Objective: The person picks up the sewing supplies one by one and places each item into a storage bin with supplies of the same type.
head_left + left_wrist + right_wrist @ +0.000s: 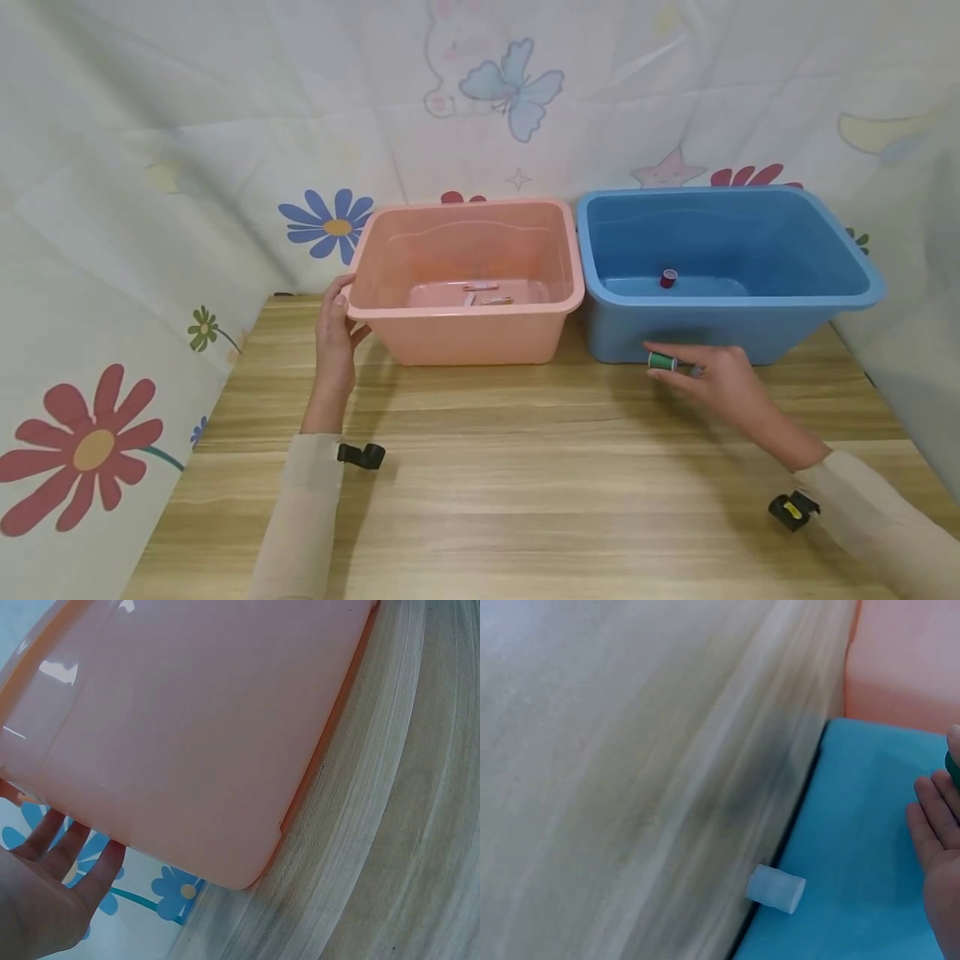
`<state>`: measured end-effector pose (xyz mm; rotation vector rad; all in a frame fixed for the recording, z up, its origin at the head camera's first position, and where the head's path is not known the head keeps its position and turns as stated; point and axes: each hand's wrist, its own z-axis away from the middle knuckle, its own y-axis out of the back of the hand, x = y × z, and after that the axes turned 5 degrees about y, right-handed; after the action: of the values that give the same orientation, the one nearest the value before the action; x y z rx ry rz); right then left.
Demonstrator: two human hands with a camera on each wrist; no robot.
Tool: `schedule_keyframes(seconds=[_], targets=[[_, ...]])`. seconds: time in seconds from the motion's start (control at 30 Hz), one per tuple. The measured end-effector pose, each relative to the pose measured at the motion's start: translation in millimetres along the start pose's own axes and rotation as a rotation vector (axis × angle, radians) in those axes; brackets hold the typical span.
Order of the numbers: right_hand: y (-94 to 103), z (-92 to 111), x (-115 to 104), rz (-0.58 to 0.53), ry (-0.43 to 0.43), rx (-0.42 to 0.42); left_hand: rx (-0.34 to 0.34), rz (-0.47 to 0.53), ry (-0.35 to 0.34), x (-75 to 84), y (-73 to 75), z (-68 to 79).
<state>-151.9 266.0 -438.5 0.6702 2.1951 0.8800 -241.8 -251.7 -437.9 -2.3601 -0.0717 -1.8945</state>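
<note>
My left hand (pixel 334 337) grips the left end of a pink plastic bin (pixel 480 337), with fingers under its rim (pixel 71 847). Between thumb and fingertips, my right hand (pixel 723 379) pinches a green thread spool (pixel 662 361) in front of a blue plastic bin (pixel 712 325). A dark red thread spool (pixel 667 279) lies inside the blue bin. On the table by that bin's base, a pale spool-like cylinder (pixel 776 889) shows in the right wrist view; the right hand mostly covers it in the head view.
Three small slim pieces (pixel 482 287) lie on the pink bin's floor, too small to identify. Both bins stand side by side at the back of the wood-grain table (pixel 510 483). A printed white curtain (pixel 225 125) hangs behind and beside them.
</note>
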Motion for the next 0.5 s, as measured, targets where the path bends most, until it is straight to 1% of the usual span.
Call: schedule_keyframes(seconds=[0.23,0.43,0.5], targets=[[6.5,-4.1,-5.4,0.018,0.045,0.027,-0.015,-0.015,0.017,4.3,-0.7,1.7],[9.5,-5.5,-6.4,0.029,0.049,0.011,-0.033,-0.027,0.010,22.7,-8.0,11.1],[10.8,-6.3,-6.1,0.033,0.055,0.007,-0.032,-0.025,0.008,24.5,-8.8,11.8]])
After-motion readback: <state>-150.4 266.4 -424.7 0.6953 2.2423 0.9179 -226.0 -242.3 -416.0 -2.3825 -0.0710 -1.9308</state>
